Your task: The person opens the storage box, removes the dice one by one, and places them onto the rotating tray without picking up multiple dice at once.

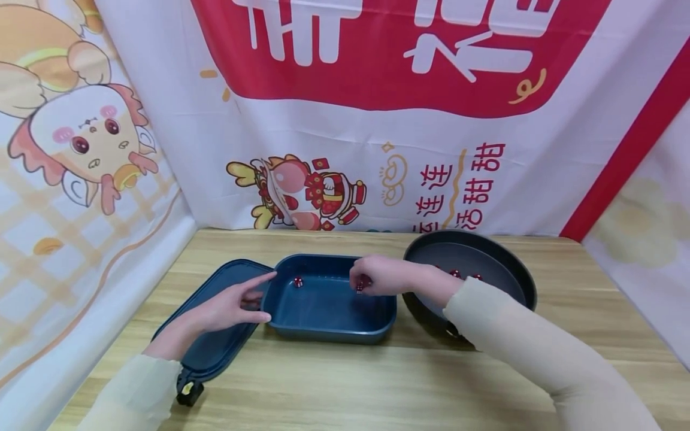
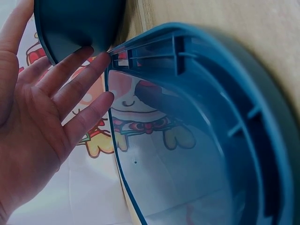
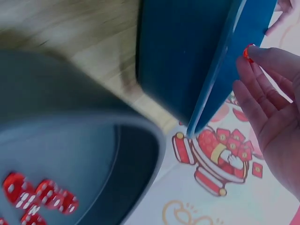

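Note:
A blue rectangular container (image 1: 329, 323) stands mid-table with one red die (image 1: 297, 281) inside it. My left hand (image 1: 245, 302) lies with straight fingers (image 2: 77, 70) against the container's left wall (image 2: 75, 28), over the blue lid (image 1: 215, 341) that lies flat beside it. My right hand (image 1: 372, 276) hovers over the container's right side and pinches a red die (image 1: 360, 287) at its fingertips; the right wrist view shows that die (image 3: 247, 50) just past the container's rim (image 3: 220, 75). A round dark pan (image 1: 517, 269) at the right holds several red dice (image 3: 37, 197).
The wooden table (image 1: 345, 389) is walled by printed banners at the back (image 1: 377, 120) and on the left (image 1: 81, 179). The lid's black latch (image 1: 188, 392) points toward the front edge. Bare wood shows along the front and far right.

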The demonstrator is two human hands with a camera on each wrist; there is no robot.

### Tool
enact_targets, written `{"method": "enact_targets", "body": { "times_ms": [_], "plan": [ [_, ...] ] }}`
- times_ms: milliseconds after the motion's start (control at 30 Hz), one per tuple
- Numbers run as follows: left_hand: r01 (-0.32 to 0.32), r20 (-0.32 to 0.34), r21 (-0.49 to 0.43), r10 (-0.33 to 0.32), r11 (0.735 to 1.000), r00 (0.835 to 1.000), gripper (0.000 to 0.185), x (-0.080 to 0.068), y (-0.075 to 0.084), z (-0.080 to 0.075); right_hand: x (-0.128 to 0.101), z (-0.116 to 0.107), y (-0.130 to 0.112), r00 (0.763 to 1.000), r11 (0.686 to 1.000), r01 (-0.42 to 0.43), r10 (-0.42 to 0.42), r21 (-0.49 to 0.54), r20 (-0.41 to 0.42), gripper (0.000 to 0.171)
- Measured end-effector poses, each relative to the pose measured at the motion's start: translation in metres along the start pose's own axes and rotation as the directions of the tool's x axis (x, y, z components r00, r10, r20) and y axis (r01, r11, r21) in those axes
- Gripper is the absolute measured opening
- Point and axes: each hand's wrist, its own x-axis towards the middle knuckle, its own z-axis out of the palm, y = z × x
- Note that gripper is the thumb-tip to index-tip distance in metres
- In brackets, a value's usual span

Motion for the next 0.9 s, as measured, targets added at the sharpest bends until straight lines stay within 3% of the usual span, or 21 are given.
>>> {"method": "enact_targets", "body": {
  "times_ms": [300, 633, 900],
  "plan": [
    [0.009, -0.003, 0.003, -0.009, 1.0, 1.0, 0.085, -0.001, -0.004, 0.001, -0.046, -0.011, 0.018, 0.995, 0.998, 0.02, -0.014, 0.057, -0.097, 0.015],
    [0.002, 0.004, 0.002, -0.002, 1.0, 1.0, 0.085, 0.0, 0.0, 0.0, -0.103, -0.023, 0.058, 0.969, 0.995, -0.09, 0.099, 0.052, -0.225, 0.017],
    [0.018, 0.003, 0.008, -0.018, 1.0, 1.0, 0.084, 0.0, -0.001, 0.001, -0.144, -0.024, 0.092, 0.93, 0.966, -0.253, 0.258, 0.053, -0.262, 0.015]
  ]
}}
